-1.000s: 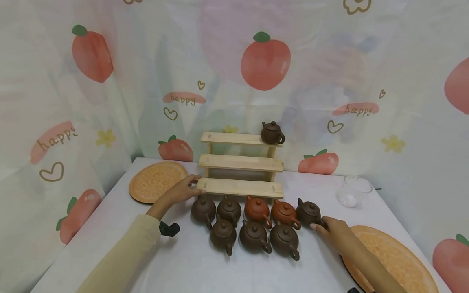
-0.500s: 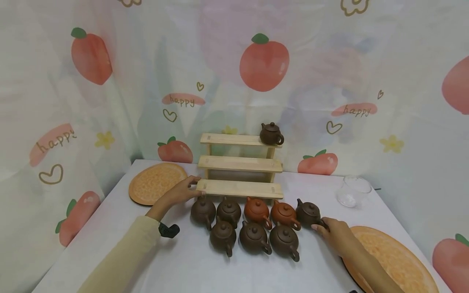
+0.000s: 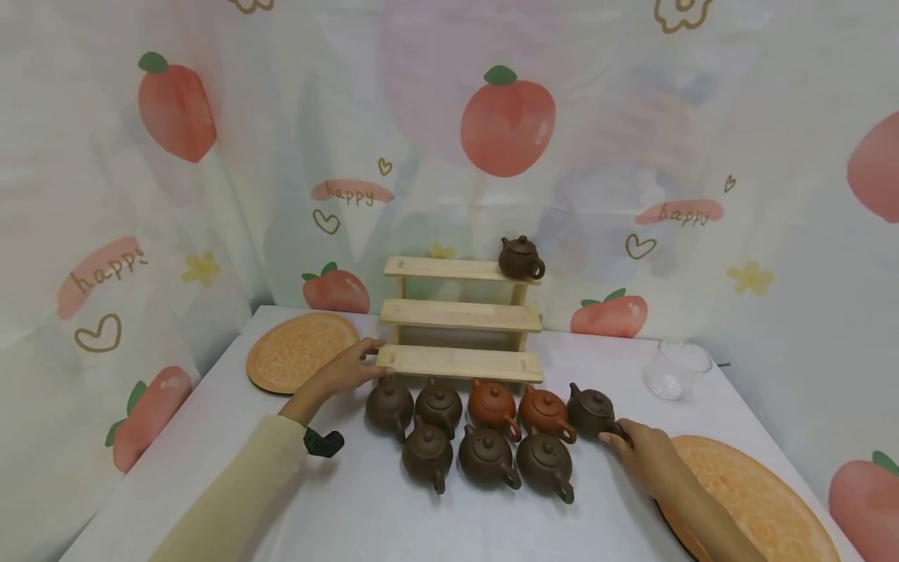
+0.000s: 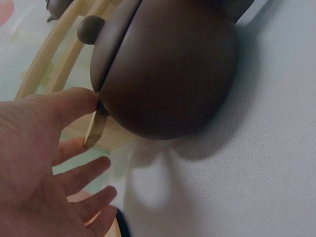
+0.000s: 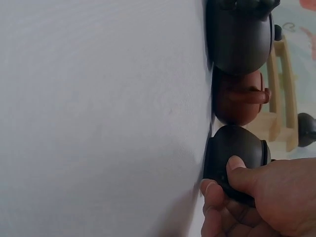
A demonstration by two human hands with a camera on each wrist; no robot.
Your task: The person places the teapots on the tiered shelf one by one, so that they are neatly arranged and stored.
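Note:
My left hand (image 3: 349, 367) is at the left end of the lowest board of a three-tier wooden display stand (image 3: 460, 361), thumb in front and index finger behind, pinching the board's end (image 4: 95, 131). Its other fingers spread loosely. A dark brown teapot (image 4: 173, 74) sits just in front of that hand. At the right end of the back row, my right hand (image 3: 646, 457) grips the handle of another dark brown teapot (image 3: 591, 409), which stands on the table; the thumb (image 5: 237, 165) lies against the pot, and the handle is mostly hidden by the fingers.
Two reddish teapots (image 3: 493, 403) and several dark brown ones (image 3: 487, 453) stand close together before the stand. One dark teapot (image 3: 520, 257) is on the top board's right end. Round mats (image 3: 303, 351) lie left and right (image 3: 758, 492). A clear glass vessel (image 3: 677, 367) stands back right.
The head view shifts very slightly. Both hands keep their places, on the board's end and on the teapot's handle, and the teapots stay where they were.

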